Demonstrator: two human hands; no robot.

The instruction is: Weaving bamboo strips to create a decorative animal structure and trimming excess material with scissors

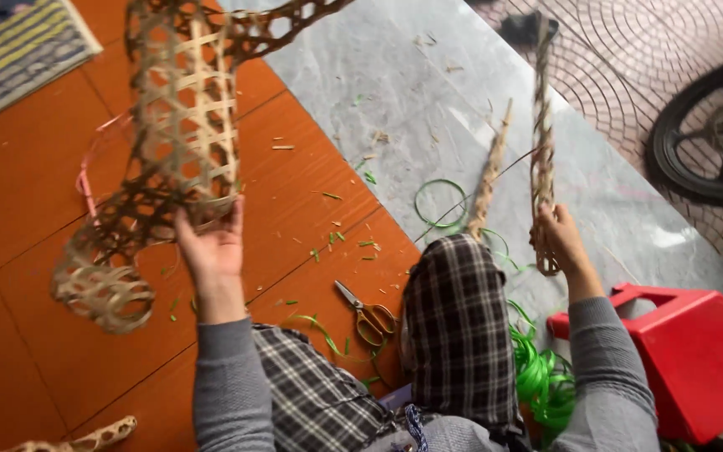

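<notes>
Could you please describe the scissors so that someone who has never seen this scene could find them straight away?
Start at the orange tiled floor and follow it to its edge by the grey marble strip. Just left of the person's checked trouser knee lie the scissors, flat on the tile among green clippings. They are the only metal tool there, with silver blades and yellowish handles.

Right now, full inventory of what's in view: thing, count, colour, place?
woven basket: 1, tan, held up over orange floor, left
openwork lattice: 1, brown-tan, behind basket
braided strip: 1, tan, upright, right
second braided strip: 1, tan, on grey slab
scissors: 1, gold handles, orange floor by knee
green ribbon: bundle, beside stool
green loop: 1, grey slab
stool: 1, red, lower right
wheel: 1, black, upper right
mat: 1, striped, top left
left hand: grips basket rim
right hand: grips braided strip
</notes>
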